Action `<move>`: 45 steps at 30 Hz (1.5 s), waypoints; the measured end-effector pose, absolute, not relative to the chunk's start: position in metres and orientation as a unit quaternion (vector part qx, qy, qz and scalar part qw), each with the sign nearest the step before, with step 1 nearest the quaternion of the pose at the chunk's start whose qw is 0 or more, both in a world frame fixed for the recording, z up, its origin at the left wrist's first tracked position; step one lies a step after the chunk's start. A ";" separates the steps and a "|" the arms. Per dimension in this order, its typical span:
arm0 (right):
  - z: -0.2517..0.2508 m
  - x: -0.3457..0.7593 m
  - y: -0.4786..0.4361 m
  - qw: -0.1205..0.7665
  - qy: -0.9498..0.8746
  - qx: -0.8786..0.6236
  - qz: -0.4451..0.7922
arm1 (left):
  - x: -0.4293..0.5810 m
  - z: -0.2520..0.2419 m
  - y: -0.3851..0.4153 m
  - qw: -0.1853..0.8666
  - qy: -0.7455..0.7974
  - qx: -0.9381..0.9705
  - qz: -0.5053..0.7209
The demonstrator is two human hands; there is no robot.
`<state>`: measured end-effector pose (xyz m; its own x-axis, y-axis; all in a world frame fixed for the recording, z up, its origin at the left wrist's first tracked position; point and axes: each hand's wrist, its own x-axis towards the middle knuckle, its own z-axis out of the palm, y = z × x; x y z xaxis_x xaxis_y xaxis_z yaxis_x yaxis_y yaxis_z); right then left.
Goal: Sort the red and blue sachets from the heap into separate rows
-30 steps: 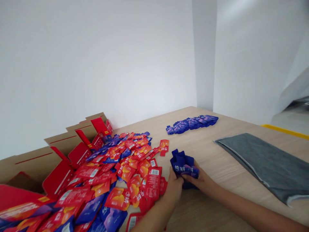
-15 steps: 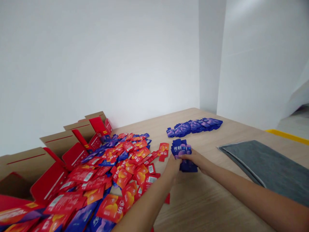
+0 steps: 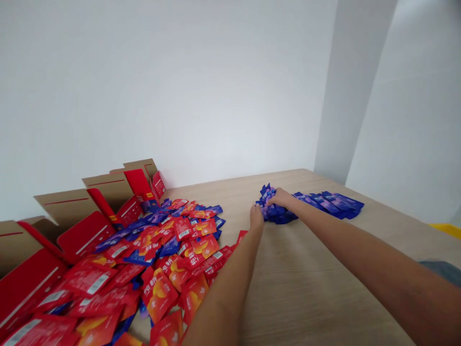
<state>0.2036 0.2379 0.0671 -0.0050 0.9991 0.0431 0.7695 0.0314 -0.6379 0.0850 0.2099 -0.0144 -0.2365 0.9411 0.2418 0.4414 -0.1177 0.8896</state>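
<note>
A bunch of blue-purple sachets is between my two hands, at the near-left end of an overlapping row of blue sachets on the table. My left hand closes on the bunch's left edge. From the right, my right hand grips it, fingers bent over the top. Where the held sachets end and the row begins is hard to make out. Left of my arms spreads a loose heap of red-orange sachets, with blue ones mixed in.
Several open red cartons with brown cardboard flaps line the far left. The wooden table reaches back to a white wall. A grey-green folded item and a yellow edge lie at the right.
Both hands have carried the blue sachets forward to the left end of the blue row. The view has turned left, so the grey-green item is mostly out of sight.
</note>
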 end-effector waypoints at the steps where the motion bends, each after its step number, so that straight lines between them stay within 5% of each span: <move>1: 0.063 0.202 0.247 0.234 -0.685 -0.659 0.204 | 0.086 -0.022 0.214 0.254 0.620 0.560 0.487; 8: 0.026 0.202 0.266 0.151 -0.754 -0.634 0.081 | 0.102 -0.047 0.226 0.256 0.618 0.586 0.458; 21: 0.011 0.222 0.199 0.166 -0.812 -0.543 -0.136 | 0.093 -0.041 0.208 0.200 0.664 0.556 0.459; 45: -0.015 0.223 0.189 0.223 -0.830 -0.501 -0.101 | 0.062 -0.028 0.211 0.110 0.686 0.581 0.424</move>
<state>0.2230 0.1893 -0.0151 -0.3988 0.7865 0.4716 0.8764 0.4782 -0.0565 0.0617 0.2107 -0.0277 -0.3018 0.8900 0.3416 0.7041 -0.0335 0.7094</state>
